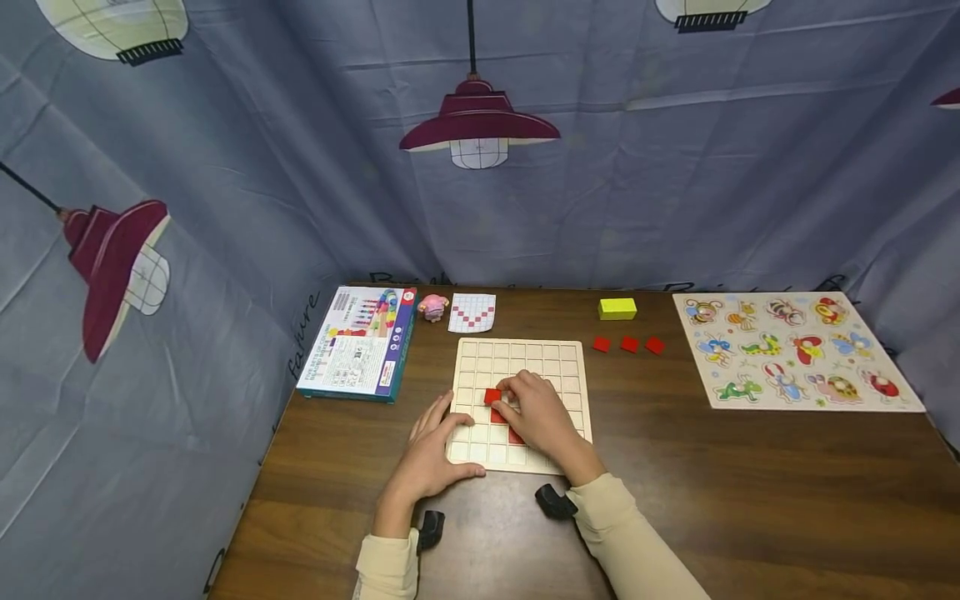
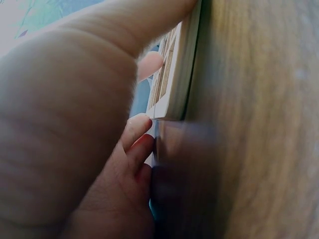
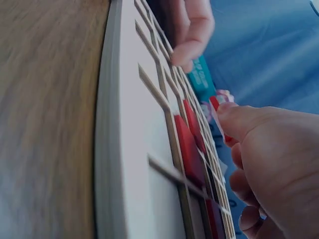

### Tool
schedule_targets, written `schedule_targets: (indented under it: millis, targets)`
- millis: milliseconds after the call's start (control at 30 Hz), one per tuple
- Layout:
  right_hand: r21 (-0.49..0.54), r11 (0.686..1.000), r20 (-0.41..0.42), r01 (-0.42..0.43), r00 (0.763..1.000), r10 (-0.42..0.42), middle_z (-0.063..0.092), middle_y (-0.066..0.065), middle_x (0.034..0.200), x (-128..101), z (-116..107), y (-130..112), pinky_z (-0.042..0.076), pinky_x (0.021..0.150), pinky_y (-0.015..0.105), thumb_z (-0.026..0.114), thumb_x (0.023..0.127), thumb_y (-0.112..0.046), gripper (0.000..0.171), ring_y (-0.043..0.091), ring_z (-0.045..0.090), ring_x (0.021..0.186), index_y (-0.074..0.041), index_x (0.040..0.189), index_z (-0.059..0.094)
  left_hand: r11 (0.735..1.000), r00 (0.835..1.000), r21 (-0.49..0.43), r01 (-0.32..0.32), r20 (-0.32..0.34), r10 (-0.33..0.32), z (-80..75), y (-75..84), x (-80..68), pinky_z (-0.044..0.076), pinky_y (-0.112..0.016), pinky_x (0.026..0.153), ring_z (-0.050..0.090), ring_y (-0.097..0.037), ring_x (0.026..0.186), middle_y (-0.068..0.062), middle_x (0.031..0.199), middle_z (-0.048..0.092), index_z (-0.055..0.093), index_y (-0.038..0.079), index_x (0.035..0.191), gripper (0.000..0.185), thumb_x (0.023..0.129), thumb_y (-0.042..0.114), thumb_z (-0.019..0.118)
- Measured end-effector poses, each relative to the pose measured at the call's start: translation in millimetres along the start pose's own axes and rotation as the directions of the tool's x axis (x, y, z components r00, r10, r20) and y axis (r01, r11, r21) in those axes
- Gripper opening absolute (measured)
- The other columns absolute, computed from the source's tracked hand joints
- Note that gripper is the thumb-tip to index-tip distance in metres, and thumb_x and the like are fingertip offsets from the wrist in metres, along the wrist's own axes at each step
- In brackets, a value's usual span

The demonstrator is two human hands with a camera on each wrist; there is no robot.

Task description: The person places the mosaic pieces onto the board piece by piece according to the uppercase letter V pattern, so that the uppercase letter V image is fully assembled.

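Observation:
A pale wooden grid board (image 1: 551, 354) lies on the table between the hands. My right hand (image 1: 542, 417) pinches a small red square tile (image 1: 492, 397) between thumb and fingertips over the middle of the board. In the right wrist view that tile (image 3: 215, 103) is tilted and held just above the grid. Other red tiles (image 1: 516, 437) sit in cells in a diagonal line, partly covered by the right hand. My left hand (image 1: 429, 458) spreads at the board's lower left corner, fingers along the left side, thumb at the front edge. In the left wrist view its fingertips (image 2: 142, 122) touch the board's edge.
Behind the board lie a pattern card (image 1: 472, 312), a pink figurine (image 1: 432, 307) and a boxed set (image 1: 356, 342). Three loose red tiles (image 1: 629, 343) lie in front of a yellow block (image 1: 617, 309). An insect picture board (image 1: 798, 350) is at the right. A curtain (image 1: 525, 225) hangs behind.

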State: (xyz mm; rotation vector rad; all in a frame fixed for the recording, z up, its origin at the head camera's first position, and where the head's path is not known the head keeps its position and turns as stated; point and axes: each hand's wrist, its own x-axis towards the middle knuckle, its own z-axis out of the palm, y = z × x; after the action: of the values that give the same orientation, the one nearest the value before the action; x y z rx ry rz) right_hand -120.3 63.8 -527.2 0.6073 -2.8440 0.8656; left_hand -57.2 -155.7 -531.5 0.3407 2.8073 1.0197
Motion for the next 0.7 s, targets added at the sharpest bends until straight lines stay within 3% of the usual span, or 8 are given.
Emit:
schedule_targets:
  millis: [267,700]
  targets:
    - [-0.078,0.997,0.031,0.026,0.999,-0.023,0.056,-0.005,0.083,9.8,9.3,-9.5,0.046,0.084,0.037,0.077,0.092,-0.031,0.023,0.014,0.051,0.080,-0.013,0.107,0.073,1.000,1.000,-0.008,-0.009,-0.006,0.009,0.3,-0.2,0.5,0.023,-0.066,0.121,0.023,-0.038,0.156,-0.013,0.168,0.026,0.062,0.024,0.120,0.064,0.069,0.049,0.091]
    - [-0.158,0.986,0.012,0.049,0.999,-0.047,0.062,-0.003,0.084,14.5,13.9,-15.7,0.048,0.081,0.039,0.078,0.090,-0.029,0.020,0.017,0.056,0.080,-0.014,0.102,0.076,1.000,1.000,-0.018,0.001,-0.005,-0.002,-0.7,0.6,-1.0,0.022,-0.065,0.122,0.023,-0.037,0.156,-0.012,0.168,0.027,0.063,0.024,0.121,0.065,0.069,0.049,0.092]
